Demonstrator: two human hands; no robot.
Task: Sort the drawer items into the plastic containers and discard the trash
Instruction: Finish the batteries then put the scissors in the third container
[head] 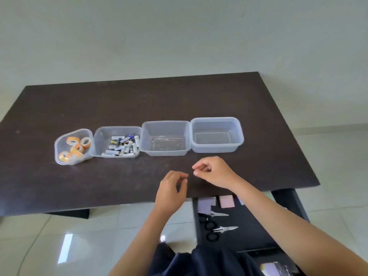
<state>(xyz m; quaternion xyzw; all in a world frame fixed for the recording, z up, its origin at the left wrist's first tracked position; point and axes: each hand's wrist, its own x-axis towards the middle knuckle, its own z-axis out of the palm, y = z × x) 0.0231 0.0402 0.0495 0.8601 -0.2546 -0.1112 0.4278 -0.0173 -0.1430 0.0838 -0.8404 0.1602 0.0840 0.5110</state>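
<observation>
Four clear plastic containers stand in a row on the dark table (139,100). The leftmost container (59,140) holds orange tape rolls (74,148). The second container (99,136) holds several batteries (123,146). The third container (165,126) and the fourth container (217,124) hold nothing. My left hand (173,188) and my right hand (213,172) hover close together over the table's front edge, just in front of the two bare containers. The fingers of both hang loosely curled, and nothing shows in either hand.
An open drawer (249,222) juts out under the table's front right. In it lie pastel sticky notes (227,201), black-handled scissors (211,226) and small metal pliers (225,229). A table leg (288,204) stands at the right; pale floor tiles lie below.
</observation>
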